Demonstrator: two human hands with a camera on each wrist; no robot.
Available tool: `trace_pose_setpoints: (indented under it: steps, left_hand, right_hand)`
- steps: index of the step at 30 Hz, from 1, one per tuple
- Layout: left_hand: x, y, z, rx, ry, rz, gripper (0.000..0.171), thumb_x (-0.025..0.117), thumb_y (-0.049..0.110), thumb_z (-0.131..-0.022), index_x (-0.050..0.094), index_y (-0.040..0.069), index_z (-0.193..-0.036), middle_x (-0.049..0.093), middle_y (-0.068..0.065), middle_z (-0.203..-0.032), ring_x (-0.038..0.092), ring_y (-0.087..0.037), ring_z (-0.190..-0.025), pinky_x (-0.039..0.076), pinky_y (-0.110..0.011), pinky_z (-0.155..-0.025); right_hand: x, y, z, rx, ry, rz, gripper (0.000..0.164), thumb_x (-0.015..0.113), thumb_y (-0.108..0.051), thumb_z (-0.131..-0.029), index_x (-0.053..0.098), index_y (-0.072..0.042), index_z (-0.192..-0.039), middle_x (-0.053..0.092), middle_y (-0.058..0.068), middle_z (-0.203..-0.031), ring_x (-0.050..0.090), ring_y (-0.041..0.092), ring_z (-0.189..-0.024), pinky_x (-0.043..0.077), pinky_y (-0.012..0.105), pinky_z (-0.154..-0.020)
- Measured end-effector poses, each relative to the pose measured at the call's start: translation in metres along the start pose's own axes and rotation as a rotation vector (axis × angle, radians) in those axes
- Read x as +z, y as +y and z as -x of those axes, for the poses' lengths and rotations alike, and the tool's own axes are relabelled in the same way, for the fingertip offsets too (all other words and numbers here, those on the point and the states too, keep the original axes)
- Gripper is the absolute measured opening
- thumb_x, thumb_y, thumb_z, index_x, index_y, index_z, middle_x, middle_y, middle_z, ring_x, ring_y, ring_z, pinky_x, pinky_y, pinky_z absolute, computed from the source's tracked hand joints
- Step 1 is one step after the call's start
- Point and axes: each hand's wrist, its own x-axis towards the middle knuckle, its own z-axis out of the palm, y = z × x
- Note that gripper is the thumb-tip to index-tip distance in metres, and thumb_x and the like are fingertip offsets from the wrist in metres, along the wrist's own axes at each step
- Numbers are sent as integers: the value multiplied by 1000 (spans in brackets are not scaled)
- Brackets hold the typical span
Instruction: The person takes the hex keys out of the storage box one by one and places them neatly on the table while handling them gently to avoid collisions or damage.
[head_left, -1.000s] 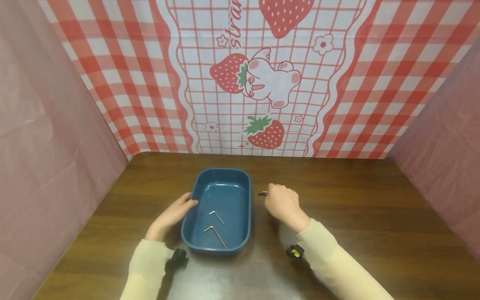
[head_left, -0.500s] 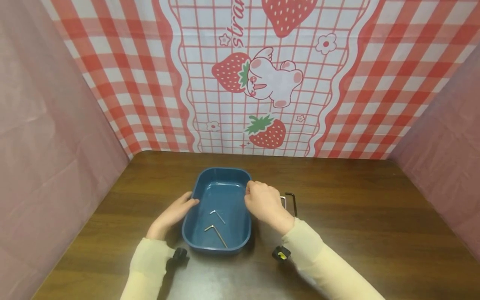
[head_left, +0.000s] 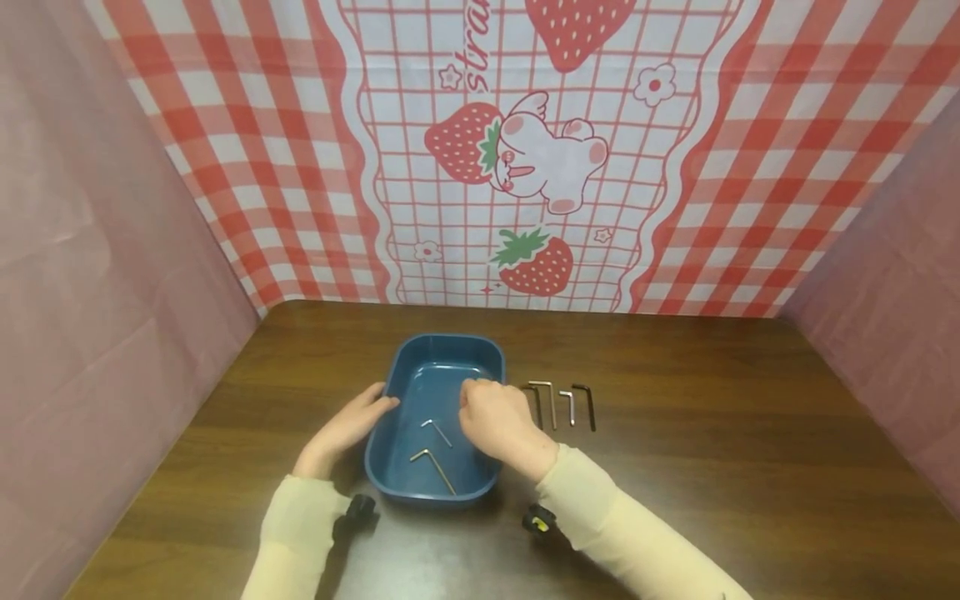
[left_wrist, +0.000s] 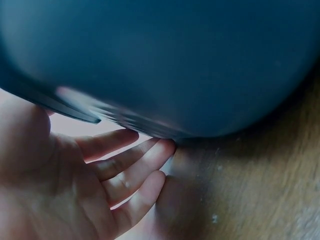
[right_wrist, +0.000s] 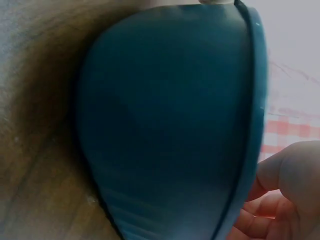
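Observation:
A blue rectangular tray (head_left: 442, 387) stands on the table. My left hand (head_left: 348, 425) rests against its left side, with long, loosely bent fingers (left_wrist: 135, 175) along the outer wall in the left wrist view. Inside the tray lie a small silver hex key (head_left: 441, 433) and a larger one (head_left: 440, 472). Over the tray's right side is my right hand (head_left: 498, 417), fingers bent. In the right wrist view the rim hides the tips of its fingers (right_wrist: 275, 175); I cannot tell whether they hold something.
Right of the tray several hex keys lie in a row on the wooden table (head_left: 690, 450): a silver one (head_left: 553, 408), a shorter silver one (head_left: 572, 408) and a black one (head_left: 591, 408) among them. A strawberry-print cloth (head_left: 525, 167) hangs behind, with pink curtains at both sides.
My right hand has moved left from over the hex keys, across the rim, to above the tray, uncovering the row. My left hand stays at the tray's side.

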Motion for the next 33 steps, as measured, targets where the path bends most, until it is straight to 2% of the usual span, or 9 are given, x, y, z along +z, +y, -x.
trace_pose_setpoints:
  steps: [10, 14, 19, 28, 33]
  left_hand:
    - [1, 0, -1, -2, 6, 9, 49, 42, 28, -94, 35, 1, -135, 43, -22, -133, 42, -35, -121, 31, -50, -102]
    - [2, 0, -1, -6, 3, 8, 51, 42, 29, -94, 35, 1, -135, 43, -22, -134, 42, -36, -122, 31, -50, -102]
    - [2, 2, 0, -18, -10, 26, 52, 42, 30, -94, 33, 1, -136, 42, -22, -134, 43, -35, -121, 32, -50, -101]
    - [2, 1, -1, -43, -4, 9, 52, 42, 32, -94, 33, 2, -137, 40, -21, -137, 38, -35, -125, 27, -51, -104]
    - [1, 3, 0, -32, -6, -6, 53, 41, 33, -94, 32, 2, -137, 39, -21, -138, 36, -36, -126, 27, -51, -105]
  right_hand:
    - [11, -14, 6, -56, -43, 55, 7, 57, -16, -77, 58, -12, -70, 57, 3, -62, 58, 19, -58, 40, 30, -45]
    - [18, -19, 7, -63, -69, 74, 9, 58, -16, -76, 57, -11, -69, 56, 3, -59, 55, 17, -53, 39, 30, -42]
    - [28, -24, 8, -57, -122, 85, 8, 60, -18, -74, 61, -10, -72, 60, 4, -63, 57, 18, -55, 41, 31, -43]
    - [39, -28, 6, -29, -216, 75, 23, 65, -34, -75, 64, -11, -78, 63, 4, -70, 61, 20, -65, 45, 33, -51]
    - [42, -28, 5, -42, -223, 87, 26, 69, -36, -72, 64, -11, -76, 62, 3, -67, 59, 19, -63, 44, 32, -50]
